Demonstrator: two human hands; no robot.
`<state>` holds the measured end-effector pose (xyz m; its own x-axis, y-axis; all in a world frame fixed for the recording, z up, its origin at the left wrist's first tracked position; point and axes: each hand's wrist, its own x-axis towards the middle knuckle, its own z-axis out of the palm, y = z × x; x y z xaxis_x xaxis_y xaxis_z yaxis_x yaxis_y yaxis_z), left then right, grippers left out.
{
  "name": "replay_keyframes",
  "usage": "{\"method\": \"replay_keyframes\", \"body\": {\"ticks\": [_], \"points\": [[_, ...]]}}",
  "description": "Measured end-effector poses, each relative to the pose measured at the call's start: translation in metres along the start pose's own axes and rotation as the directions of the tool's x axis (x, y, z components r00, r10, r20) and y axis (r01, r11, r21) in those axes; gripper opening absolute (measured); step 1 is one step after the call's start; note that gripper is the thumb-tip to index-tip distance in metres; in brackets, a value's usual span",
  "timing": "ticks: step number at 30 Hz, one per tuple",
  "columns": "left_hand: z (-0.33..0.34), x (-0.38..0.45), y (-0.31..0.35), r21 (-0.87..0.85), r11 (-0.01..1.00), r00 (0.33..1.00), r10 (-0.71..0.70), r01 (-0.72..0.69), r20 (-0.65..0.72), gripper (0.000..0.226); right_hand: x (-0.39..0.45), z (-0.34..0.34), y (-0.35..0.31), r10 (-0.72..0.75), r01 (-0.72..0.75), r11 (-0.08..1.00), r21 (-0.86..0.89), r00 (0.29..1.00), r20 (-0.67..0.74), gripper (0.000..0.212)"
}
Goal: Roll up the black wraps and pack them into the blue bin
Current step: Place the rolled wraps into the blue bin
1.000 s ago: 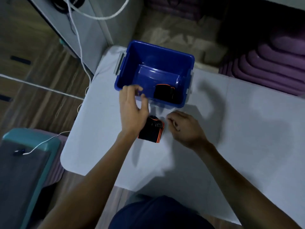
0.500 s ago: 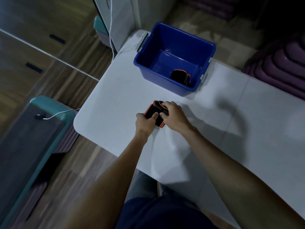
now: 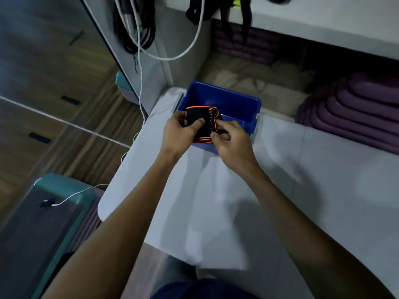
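A black wrap with orange edging (image 3: 199,117) is held up in both hands, in front of the near wall of the blue bin (image 3: 235,100). My left hand (image 3: 179,132) grips its left side, thumb on the front. My right hand (image 3: 231,140) pinches its right edge. The bin stands at the far left end of the white table (image 3: 280,169). My hands and the held wrap hide the bin's floor, so the wrap that lay inside it is out of sight.
White and black cables (image 3: 140,39) hang from a grey cabinet beyond the table's left end. A teal stool (image 3: 43,223) with a cable on it stands at the lower left. Purple mats (image 3: 356,108) are stacked on the floor at the right.
Both hands have lifted the wrap off the table and carried it up toward the bin. My head has tilted up, bringing the cabinet and cables into view.
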<state>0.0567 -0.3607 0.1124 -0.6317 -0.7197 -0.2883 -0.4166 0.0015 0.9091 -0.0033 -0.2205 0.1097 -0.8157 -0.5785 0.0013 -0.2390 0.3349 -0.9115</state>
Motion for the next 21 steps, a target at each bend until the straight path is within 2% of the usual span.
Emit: {"method": "replay_keyframes", "body": {"ticks": [2, 4, 7, 9, 12, 17, 21], "points": [[0.002, 0.035, 0.009, 0.127, 0.992, 0.998, 0.012, -0.02, 0.064, 0.05, 0.029, 0.007, 0.004, 0.078, -0.079, 0.996, -0.029, 0.997, -0.014, 0.025], [0.006, 0.062, 0.01, 0.285, 0.957, 0.99, 0.008, -0.048, 0.14, 0.039, 0.049, 0.012, 0.012, 0.148, -0.148, 0.986, -0.073, 0.989, -0.007, 0.018], [0.013, 0.1, 0.002, 0.543, 0.832, 0.964, -0.038, -0.115, 0.262, 0.041, 0.075, 0.024, 0.026, 0.256, -0.237, 0.947, -0.218, 0.964, 0.064, 0.024], [0.02, 0.113, -0.004, 0.64, 0.757, 0.947, -0.09, -0.136, 0.307, 0.047, 0.088, 0.034, 0.037, 0.34, -0.295, 0.909, -0.296, 0.933, 0.114, 0.025], [0.034, 0.122, -0.01, 0.705, 0.696, 0.933, -0.148, -0.138, 0.329, 0.051, 0.102, 0.047, 0.055, 0.463, -0.419, 0.859, -0.295, 0.881, 0.096, 0.021], [0.049, 0.134, -0.029, 0.769, 0.627, 0.885, -0.279, -0.125, 0.372, 0.059, 0.107, 0.054, 0.065, 0.562, -0.496, 0.798, -0.342, 0.817, 0.127, 0.02], [0.049, 0.132, -0.025, 0.796, 0.553, 0.841, -0.285, -0.248, 0.46, 0.041, 0.109, 0.052, 0.065, 0.579, -0.52, 0.791, -0.321, 0.806, 0.123, 0.019]]}}
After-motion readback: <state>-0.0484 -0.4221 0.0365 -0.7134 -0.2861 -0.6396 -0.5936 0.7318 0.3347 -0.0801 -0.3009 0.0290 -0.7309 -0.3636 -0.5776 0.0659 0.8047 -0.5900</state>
